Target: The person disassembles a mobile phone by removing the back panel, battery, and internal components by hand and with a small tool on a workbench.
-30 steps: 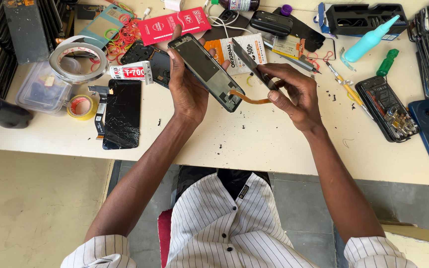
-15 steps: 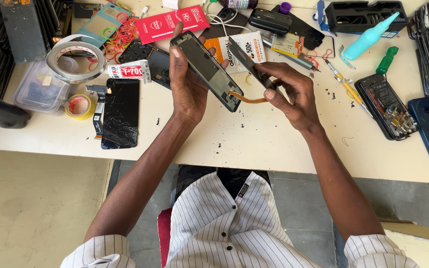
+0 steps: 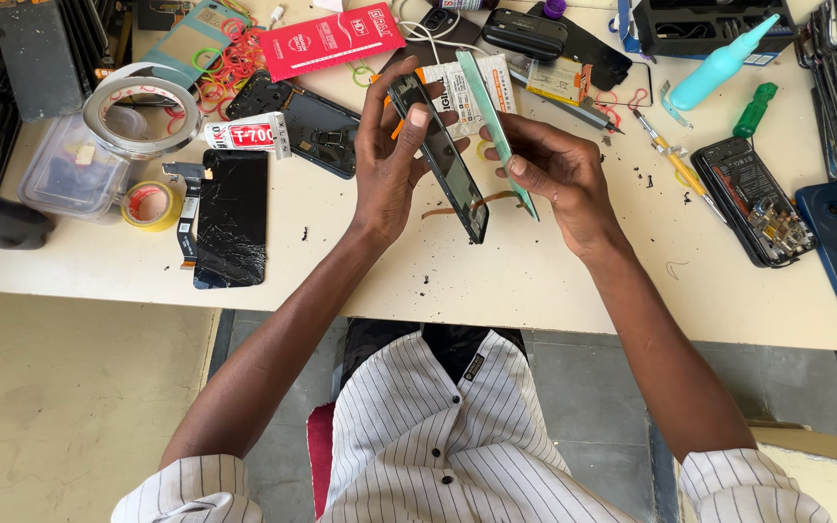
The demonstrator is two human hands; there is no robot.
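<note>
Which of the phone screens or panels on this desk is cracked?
The black screen panel lying flat left of the left hand, beside the yellow tape roll. Cracks spread across its glass; the dark panel held in that hand shows none.

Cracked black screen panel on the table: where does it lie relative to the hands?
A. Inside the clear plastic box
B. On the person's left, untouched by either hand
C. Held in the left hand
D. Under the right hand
B: the cracked black screen panel lies flat on the table, apart from the left hand and the right hand.
</note>
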